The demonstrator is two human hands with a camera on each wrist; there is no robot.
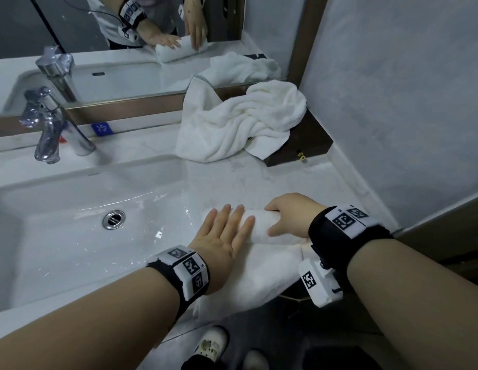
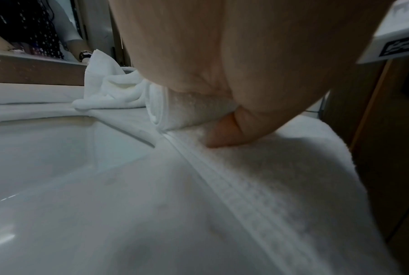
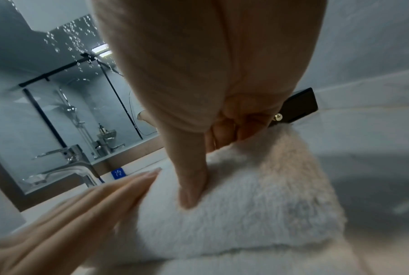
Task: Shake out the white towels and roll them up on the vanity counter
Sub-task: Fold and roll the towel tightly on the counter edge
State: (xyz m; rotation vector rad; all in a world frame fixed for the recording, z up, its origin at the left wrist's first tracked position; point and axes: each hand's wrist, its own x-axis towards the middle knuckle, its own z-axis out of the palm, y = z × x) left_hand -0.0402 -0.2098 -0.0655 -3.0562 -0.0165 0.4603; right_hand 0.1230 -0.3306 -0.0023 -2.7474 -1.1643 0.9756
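Note:
A white towel lies at the front of the vanity counter (image 1: 259, 180), its far end rolled into a roll (image 1: 259, 227) and its flat part (image 1: 259, 273) reaching over the counter's front edge. My left hand (image 1: 227, 228) presses flat on the roll's left half with straight fingers. My right hand (image 1: 283, 220) grips the roll's right end, thumb (image 3: 191, 178) on the near side and fingers (image 3: 234, 130) curled over the far side. The left wrist view shows the roll (image 2: 187, 109) under my palm. A second white towel (image 1: 240, 124) lies crumpled at the back.
The sink basin (image 1: 72, 222) lies left of the roll, with a chrome faucet (image 1: 50, 124) behind it. A dark wooden box (image 1: 307, 145) with a brass knob stands in the back right corner, partly under the crumpled towel. A mirror (image 1: 125, 62) and the right wall (image 1: 392, 102) bound the counter.

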